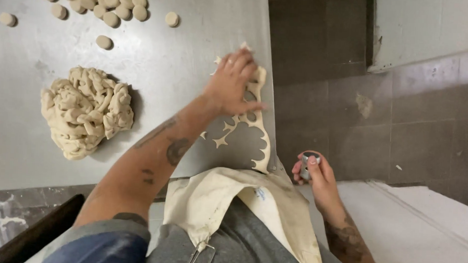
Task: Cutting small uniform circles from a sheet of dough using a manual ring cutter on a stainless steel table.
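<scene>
My left hand [234,80] reaches over the steel table [163,55] and presses its fingers onto a thin strip of leftover rolled dough [260,132] full of round cut-out holes, near the table's right edge. Small star-shaped dough scraps [222,141] lie beside the strip. My right hand [313,174] hangs off the table's right side, closed around a small round metal cutter [308,162]. A cream apron [226,199] covers my front at the bottom.
A big heap of twisted dough trimmings [85,109] sits at the table's left. Several round cut dough discs [108,5] lie grouped at the far edge, with single discs [104,41] nearby. Grey floor tiles [392,122] and a white surface [424,229] lie to the right.
</scene>
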